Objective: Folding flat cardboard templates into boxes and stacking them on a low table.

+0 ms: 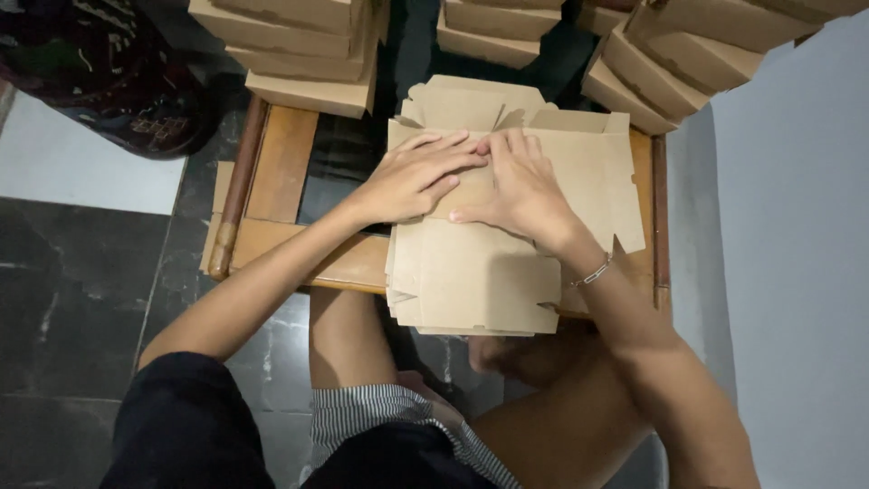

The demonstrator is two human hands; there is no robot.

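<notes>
A stack of flat brown cardboard box blanks [471, 272] lies on a small wooden table [281, 163], its near edge hanging over the table's front. My left hand [412, 177] presses flat on the top blank, fingers spread and pointing right. My right hand [520, 186] rests palm down beside it, fingers pointing up and left, the fingertips of both hands meeting near the blank's fold. A thin bracelet [593, 272] circles my right wrist. Neither hand grips anything.
Piles of folded brown cardboard boxes [308, 45] stand behind the table at left, centre [493, 32] and right [670, 59]. A pale wall [797, 272] runs along the right. Dark marble floor [72, 299] lies at left, with a patterned cloth [109, 72] at top left.
</notes>
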